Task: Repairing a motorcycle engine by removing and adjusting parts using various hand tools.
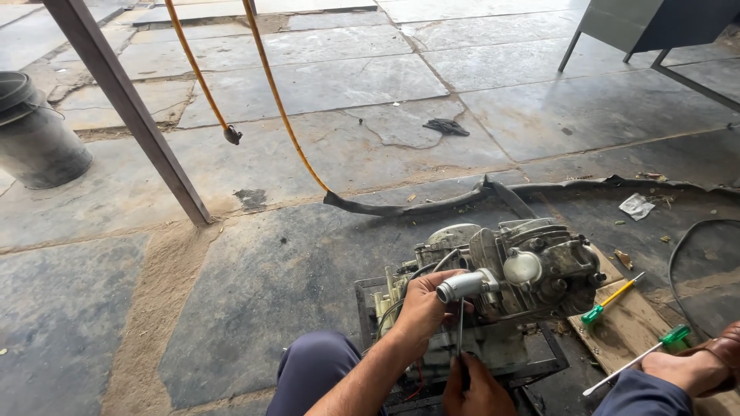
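Two hands work at a grey metal motorcycle engine (524, 270) set on a dark metal stand (539, 358) on the stone floor.

The left hand (422, 308) curls closed around the engine's silver cylindrical part (465, 286). The right hand (478, 389) grips a thin steel tool (461, 327) upright just below it. Two green-handled screwdrivers (609, 302) lie on the wooden board (632, 327) nearby.

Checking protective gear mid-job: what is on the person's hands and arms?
Nothing: the left hand and right hand are bare, with no gloves, rings or watch visible. Both forearms are uncovered as far as the picture shows, and no sleeve is in view.
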